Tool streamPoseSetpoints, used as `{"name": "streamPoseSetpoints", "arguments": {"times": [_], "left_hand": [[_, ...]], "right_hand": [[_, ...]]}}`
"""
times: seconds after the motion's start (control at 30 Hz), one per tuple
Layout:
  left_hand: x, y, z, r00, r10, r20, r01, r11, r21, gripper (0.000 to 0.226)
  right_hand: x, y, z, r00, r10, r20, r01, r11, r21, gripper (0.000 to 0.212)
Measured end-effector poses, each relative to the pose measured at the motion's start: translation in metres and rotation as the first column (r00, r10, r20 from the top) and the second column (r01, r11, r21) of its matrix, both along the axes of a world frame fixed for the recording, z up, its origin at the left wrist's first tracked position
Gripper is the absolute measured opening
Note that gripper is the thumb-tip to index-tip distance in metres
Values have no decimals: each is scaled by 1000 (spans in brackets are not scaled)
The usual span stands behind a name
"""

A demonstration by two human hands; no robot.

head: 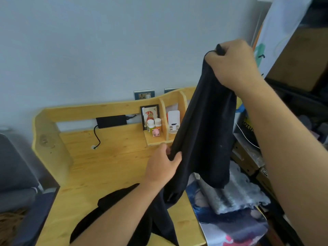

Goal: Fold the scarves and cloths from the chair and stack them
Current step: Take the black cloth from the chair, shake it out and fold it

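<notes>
A long black scarf (204, 132) hangs in the air over the right side of a wooden desk (110, 166). My right hand (234, 66) grips its bunched top end high up near the wall. My left hand (163, 166) pinches its left edge lower down, just above the desk. The scarf's lower part trails down onto the desk front and spreads to the left under my left forearm. A grey and white tie-dye cloth (236, 197) lies folded on a printed cloth (230, 229) at the desk's right end.
The desk's back shelf holds a framed picture (150, 112), two small bottles (154, 124), a pink figurine (156, 132) and a white charger (173, 122). A black power adapter (111, 121) lies at the back. Boxes and clutter (248, 157) crowd the right; a grey seat (16, 167) sits left.
</notes>
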State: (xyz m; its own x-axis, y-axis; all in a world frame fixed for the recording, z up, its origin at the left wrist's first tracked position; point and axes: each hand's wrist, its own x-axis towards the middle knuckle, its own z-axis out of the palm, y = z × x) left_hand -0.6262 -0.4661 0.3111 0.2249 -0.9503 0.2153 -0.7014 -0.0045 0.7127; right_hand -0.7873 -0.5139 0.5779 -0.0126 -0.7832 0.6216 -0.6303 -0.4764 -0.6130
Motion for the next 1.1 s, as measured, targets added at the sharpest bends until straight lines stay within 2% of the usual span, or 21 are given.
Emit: {"name": "streamPoseSetpoints", "arguments": {"times": [0.1, 0.17, 0.27, 0.4, 0.43, 0.47, 0.53, 0.6, 0.63, 0.67, 0.7, 0.77, 0.8, 0.87, 0.93, 1.0, 1.1], "left_hand": [[-16, -3, 6, 999, 9, 44, -4, 994, -106, 54], [-17, -12, 17, 998, 19, 55, -10, 990, -143, 58], [-11, -24, 31, 999, -15, 30, 19, 987, -161, 35], [31, -32, 53, 982, -14, -187, 17, 1000, 13, 25], [49, -28, 65, 986, -21, -168, 34, 997, 71, 25], [66, -22, 77, 995, -57, -86, 70, 985, 159, 27], [91, -3, 102, 963, -266, 45, 224, 882, 413, 32], [98, 12, 118, 866, -500, 18, 379, 680, 627, 29], [94, 16, 123, 839, -544, -14, 423, 635, 646, 35], [87, 17, 126, 839, -543, -30, 450, 662, 600, 46], [77, 15, 129, 861, -507, -36, 454, 735, 504, 57], [49, 4, 143, 910, -404, -95, 415, 874, 253, 70], [34, -1, 152, 911, -392, -132, 409, 900, 150, 73], [9, -8, 170, 871, -446, -208, 458, 889, 11, 71], [-5, -9, 183, 817, -502, -283, 513, 858, -40, 50], [-12, -7, 187, 790, -540, -292, 560, 828, -15, 27], [-25, -6, 175, 762, -557, -331, 605, 794, 55, 20]], "right_hand": [[-1, -2, -1, 998, 48, -49, -46, 998, 36, 25], [-4, -2, 0, 980, 124, -156, -112, 990, 86, 32], [-11, 2, 5, 909, 260, -327, -217, 963, 162, 34], [-36, 1, 13, 873, 340, -350, -233, 921, 313, 20], [-42, -3, 12, 887, 309, -342, -203, 928, 312, 21], [-47, -11, 9, 911, 257, -324, -165, 944, 286, 25], [-51, -25, 1, 969, 131, -209, -85, 973, 217, 38], [-47, -34, -8, 993, 115, 0, -114, 983, 145, 48], [-44, -35, -9, 980, 178, 90, -188, 975, 116, 50], [-40, -34, -9, 952, 267, 152, -283, 954, 96, 51], [-36, -31, -6, 911, 365, 193, -387, 917, 91, 53], [-29, -24, 1, 807, 534, 252, -575, 808, 129, 53], [-27, -22, 5, 754, 598, 272, -648, 745, 158, 51], [-23, -21, 13, 686, 679, 263, -727, 657, 202, 47], [-23, -20, 19, 671, 712, 206, -741, 639, 206, 45], [-26, -20, 24, 688, 704, 177, -726, 664, 182, 44], [-31, -18, 28, 713, 682, 161, -701, 698, 145, 43]]}}
